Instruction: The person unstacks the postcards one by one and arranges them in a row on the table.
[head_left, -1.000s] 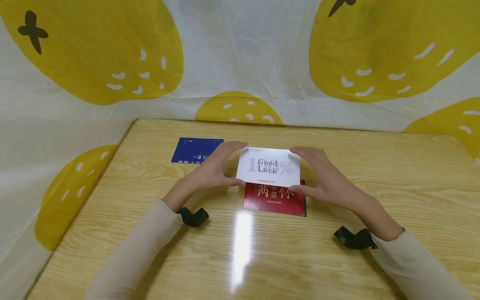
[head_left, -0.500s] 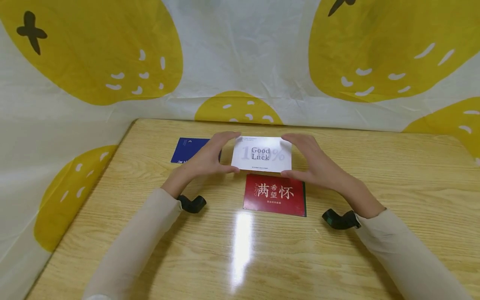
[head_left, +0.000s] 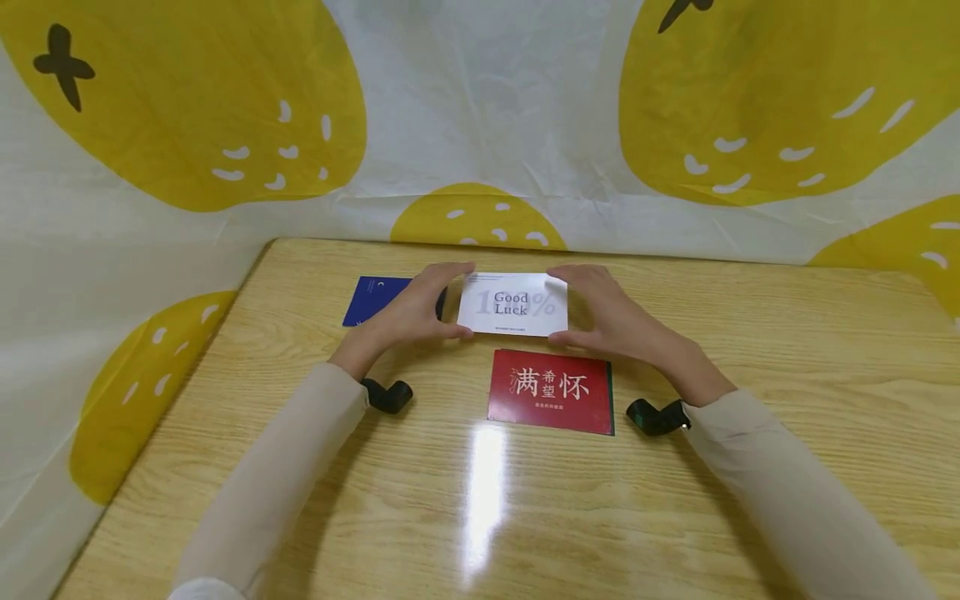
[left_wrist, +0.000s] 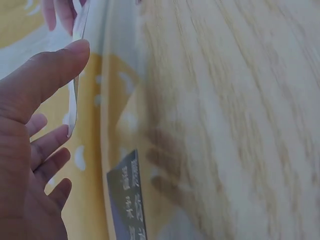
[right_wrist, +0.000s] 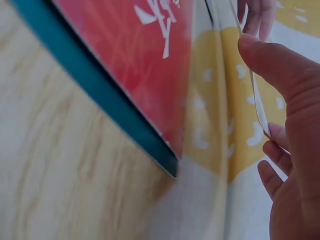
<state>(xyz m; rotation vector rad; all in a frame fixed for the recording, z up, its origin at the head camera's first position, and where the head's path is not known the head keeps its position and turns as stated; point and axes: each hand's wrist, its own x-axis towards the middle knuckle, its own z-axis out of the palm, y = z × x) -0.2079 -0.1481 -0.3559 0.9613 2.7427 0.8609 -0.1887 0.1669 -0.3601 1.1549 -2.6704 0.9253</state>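
The white card (head_left: 513, 303) — printed "Good Luck" over a pale "100%" — is held by its two short ends above the tabletop (head_left: 750, 350), toward the far edge and about midway between the left and right edges. The left hand (head_left: 408, 315) pinches the card's left end, thumb at the near corner and fingers curled over the far corner. The right hand (head_left: 611, 315) grips the right end the same way, thumb below and fingers above. In the left wrist view the thin edge of the white card (left_wrist: 75, 100) runs along the thumb and the fingers of the left hand (left_wrist: 35, 150); in the right wrist view the card's edge (right_wrist: 257, 100) lies against the thumb of the right hand (right_wrist: 292, 140). Whether the card hangs just clear of the wood or touches it at its far edge is hard to judge from the head view; it seems to be lifted a little.

Nearer the person, just beside the white card but apart from it, a red card (head_left: 551, 390) with white characters lies flat on the tabletop — its green underside rim shows at the right. A blue card (head_left: 371, 298) lies flat to the left, partly hidden behind the left hand. Behind the far edge hangs a white cloth (head_left: 480, 108) with large yellow shapes.
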